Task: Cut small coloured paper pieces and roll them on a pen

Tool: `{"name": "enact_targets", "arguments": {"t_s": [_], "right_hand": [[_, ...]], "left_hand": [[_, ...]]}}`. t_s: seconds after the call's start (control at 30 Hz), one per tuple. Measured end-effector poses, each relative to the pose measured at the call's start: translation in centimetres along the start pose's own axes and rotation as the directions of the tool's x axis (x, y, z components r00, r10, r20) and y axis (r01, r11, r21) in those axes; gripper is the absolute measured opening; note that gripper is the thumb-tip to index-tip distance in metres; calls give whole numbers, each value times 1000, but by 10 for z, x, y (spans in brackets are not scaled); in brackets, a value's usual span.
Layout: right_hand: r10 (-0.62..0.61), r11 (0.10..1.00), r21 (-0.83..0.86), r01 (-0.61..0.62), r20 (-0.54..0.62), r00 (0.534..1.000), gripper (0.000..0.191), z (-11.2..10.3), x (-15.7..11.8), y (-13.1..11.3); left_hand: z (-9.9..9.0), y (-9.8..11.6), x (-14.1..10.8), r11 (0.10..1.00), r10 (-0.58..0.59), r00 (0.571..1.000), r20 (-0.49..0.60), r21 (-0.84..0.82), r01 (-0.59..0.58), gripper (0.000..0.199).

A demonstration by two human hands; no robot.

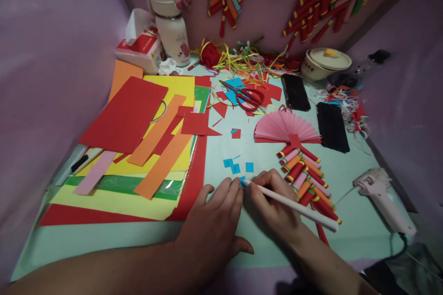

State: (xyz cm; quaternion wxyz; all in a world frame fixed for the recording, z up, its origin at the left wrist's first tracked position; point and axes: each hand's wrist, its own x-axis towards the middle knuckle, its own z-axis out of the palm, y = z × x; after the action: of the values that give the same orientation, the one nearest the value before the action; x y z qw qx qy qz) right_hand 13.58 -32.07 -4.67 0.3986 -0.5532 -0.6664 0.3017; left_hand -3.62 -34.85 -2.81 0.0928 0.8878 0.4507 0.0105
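Note:
My right hand (277,198) grips a long white pen (297,206), its tip on a small blue paper square (243,181) on the pale green table. Flat on the table beside that square lies my left hand (216,221), fingers extended, fingertips at the square's left edge. Just above are more blue squares (249,167), two of them overlapping with small dark marks. A small red square (236,133) lies farther back. To the right of my right hand is a pink paper fan (287,126) with a string of rolled paper firecrackers (306,177) below it.
Stacked coloured paper (124,115) covers the left side. Red scissors (247,97) lie on scraps at the back, near a white bottle (171,32). At right are a black phone (295,92), a lidded bowl (323,62) and a glue gun (386,200).

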Motion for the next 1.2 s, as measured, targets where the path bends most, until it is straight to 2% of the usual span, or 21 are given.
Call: {"name": "enact_targets", "arguments": {"t_s": [0.23, 0.4, 0.53, 0.87, 1.2], "right_hand": [[43, 999, -26, -43, 16, 999, 20, -2, -3, 8], [-10, 1000, 12, 9, 71, 997, 18, 0, -4, 8], [3, 1000, 12, -5, 103, 995, 19, 0, -4, 7], [-33, 999, -11, 35, 108, 994, 16, 0, -2, 6], [30, 1000, 1, -31, 127, 991, 19, 1, -4, 8]], "left_hand": [[-2, 2, 2, 1000, 7, 1000, -24, 16, -7, 92], [-2, 1, 2, 1000, 1, 1000, -23, 13, -1, 94], [-2, 0, 2, 1000, 6, 999, -32, 15, -6, 94], [-1, 0, 2, 1000, 14, 1000, -13, 27, -14, 93], [-2, 1, 2, 999, 16, 1000, -27, 33, -15, 93]]}}
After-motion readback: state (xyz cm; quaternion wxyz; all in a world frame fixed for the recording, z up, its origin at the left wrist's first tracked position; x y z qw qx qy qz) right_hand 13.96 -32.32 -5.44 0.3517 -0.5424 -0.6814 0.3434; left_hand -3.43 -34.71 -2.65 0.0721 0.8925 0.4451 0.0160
